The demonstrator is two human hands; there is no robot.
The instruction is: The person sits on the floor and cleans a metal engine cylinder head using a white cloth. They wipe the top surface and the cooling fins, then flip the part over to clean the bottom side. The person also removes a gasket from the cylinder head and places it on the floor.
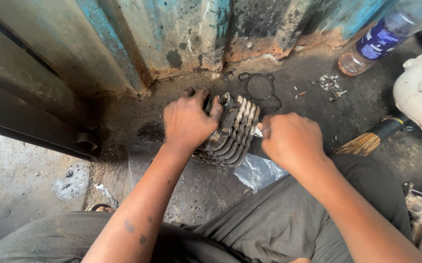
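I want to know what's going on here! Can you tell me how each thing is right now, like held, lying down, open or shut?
Left hand: gripping the finned metal part from above.
Right hand: closed in a fist at the part's side; what it holds is hidden.
Finned metal part: greasy, resting on the floor, held.
Gasket: lying flat, untouched.
Plastic bottle: lying tilted; cap out of view.
Brush: lying on the floor.
Clear plastic bag: crumpled.

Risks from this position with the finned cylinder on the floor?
1. The left hand alone steadies the finned cylinder on the gritty floor; it may slip or rock.
2. The right hand presses a small tool right at the fin edges, so a slip might cut fingers.
3. The thin gasket and small loose parts lying nearby could get knocked or lost.
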